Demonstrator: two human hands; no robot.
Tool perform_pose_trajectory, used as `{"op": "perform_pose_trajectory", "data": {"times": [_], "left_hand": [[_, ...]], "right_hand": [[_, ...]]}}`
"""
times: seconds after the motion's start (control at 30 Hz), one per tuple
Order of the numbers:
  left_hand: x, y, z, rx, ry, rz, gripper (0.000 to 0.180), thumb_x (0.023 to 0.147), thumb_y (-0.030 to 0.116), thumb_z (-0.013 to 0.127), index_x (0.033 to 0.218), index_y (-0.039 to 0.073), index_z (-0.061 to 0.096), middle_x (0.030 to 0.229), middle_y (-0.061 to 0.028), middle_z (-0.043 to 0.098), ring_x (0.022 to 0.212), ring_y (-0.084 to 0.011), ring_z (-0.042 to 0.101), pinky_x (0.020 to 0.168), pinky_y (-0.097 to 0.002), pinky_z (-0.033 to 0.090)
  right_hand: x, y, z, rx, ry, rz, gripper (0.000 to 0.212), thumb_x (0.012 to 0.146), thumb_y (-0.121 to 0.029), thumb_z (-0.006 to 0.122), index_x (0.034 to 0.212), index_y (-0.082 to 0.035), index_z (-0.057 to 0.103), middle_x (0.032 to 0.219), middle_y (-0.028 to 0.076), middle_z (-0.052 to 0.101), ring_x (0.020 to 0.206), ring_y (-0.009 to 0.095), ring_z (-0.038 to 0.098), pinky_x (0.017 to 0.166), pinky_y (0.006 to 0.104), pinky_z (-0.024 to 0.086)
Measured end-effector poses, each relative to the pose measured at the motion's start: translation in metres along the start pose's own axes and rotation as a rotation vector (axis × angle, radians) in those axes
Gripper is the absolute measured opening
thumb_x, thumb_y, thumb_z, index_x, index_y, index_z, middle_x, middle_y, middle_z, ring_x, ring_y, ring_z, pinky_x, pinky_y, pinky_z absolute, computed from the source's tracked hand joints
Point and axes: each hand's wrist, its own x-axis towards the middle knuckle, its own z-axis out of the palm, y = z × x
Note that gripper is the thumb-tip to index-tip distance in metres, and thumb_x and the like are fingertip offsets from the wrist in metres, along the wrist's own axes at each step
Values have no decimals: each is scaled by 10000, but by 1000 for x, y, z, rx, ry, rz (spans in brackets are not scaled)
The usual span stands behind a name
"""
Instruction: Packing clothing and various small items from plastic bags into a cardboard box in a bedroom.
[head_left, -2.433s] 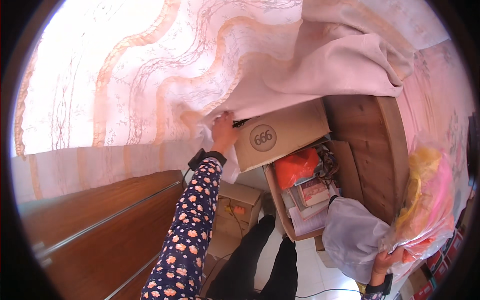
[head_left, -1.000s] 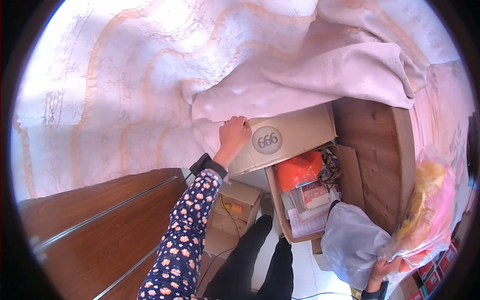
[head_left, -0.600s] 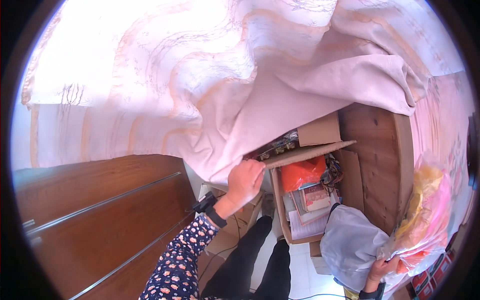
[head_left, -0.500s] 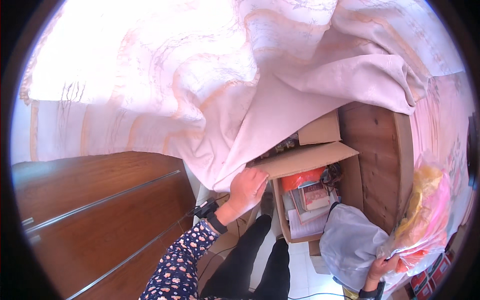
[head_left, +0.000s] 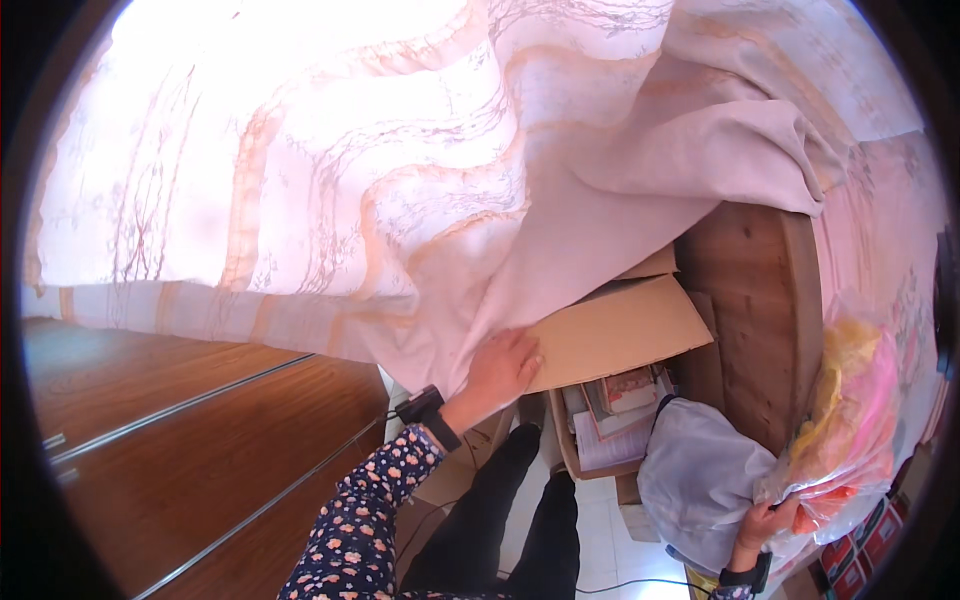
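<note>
My left hand, in a dark flowered sleeve, grips the left end of a cardboard flap, fingers curled over its edge. The flap belongs to a cardboard box and slants over its opening. Inside, books and printed papers show below the flap; the far part is hidden. At the lower right my right hand is closed on a clear plastic bag with yellow, pink and orange stuff in it. A whitish bag hangs right beside that hand, partly over the box's near right corner.
A pale pink curtain drapes over the box's back. Wooden boards stand to the right of the box. At left is a brown wooden front with metal strips. A thin cable crosses the tiled floor.
The flap has swung down toward me with my left hand on it, covering the orange-red bag and more of the books. My right hand and its bag have hardly moved.
</note>
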Motion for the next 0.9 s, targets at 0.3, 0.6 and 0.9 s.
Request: {"op": "perform_pose_trajectory", "data": {"times": [0.3, 0.6, 0.9], "left_hand": [[23, -38, -43, 562, 126, -438, 658, 753, 442, 640, 1332, 209, 433, 1416, -171, 303, 1301, -389, 267, 960, -586, 325], [21, -70, -94, 634, 379, -526, 717, 695, 319, 722, 1321, 130, 428, 1328, -218, 370, 1266, -409, 316, 969, -538, 345], [13, -81, -94, 632, 520, -552, 709, 692, 345, 703, 1297, 89, 434, 1319, -225, 392, 1258, -419, 331, 984, -531, 335]], "right_hand": [[0, 12, 8, -5, 31, -77, 450, 902, -188, 481, 1200, 148, 454, 1166, 306, 535, 1087, 443, 513, 958, 413, 395], [-2, 20, 13, -6, 26, -47, 455, 894, -169, 485, 1213, 153, 443, 1176, 303, 533, 1090, 438, 513, 962, 406, 390], [-4, 31, 20, -48, 110, -82, 442, 896, -140, 459, 1222, 158, 434, 1185, 317, 524, 1113, 434, 502, 981, 396, 372]]}}
